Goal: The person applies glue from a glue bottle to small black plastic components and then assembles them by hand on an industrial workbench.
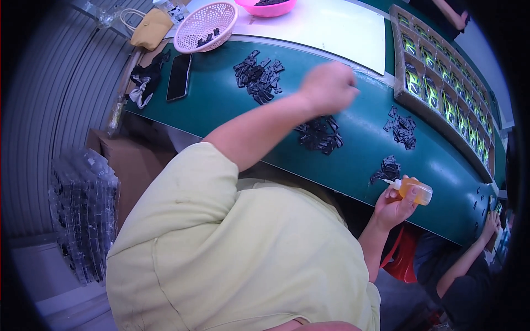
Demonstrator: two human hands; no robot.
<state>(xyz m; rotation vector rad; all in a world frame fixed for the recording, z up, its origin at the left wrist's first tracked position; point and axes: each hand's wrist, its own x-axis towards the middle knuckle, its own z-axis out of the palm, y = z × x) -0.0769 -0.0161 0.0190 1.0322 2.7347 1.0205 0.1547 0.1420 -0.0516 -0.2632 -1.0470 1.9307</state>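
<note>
My left hand (330, 88) is closed above the green table (215, 83). Whatever its fingers hold, if anything, is hidden. Just below it lies a pile of small black parts (321, 135), partly covered by my wrist. My right hand (393, 209) grips a small clear squeeze bottle (415, 191) of amber liquid by the table's near edge. The bottle lies tilted, its thin nozzle pointing left toward a small black pile (388, 167). Another black pile (401, 129) sits farther back, and a larger one (258, 76) is to the left.
A pink perforated basket (205, 26) with black pieces stands at the far left, beside a phone (179, 77) and a tan bag (151, 27). A bright pink bowl (266, 7) is behind. A partitioned box (406, 99) of packs borders the right. A co-worker's hand (491, 223) works at far right.
</note>
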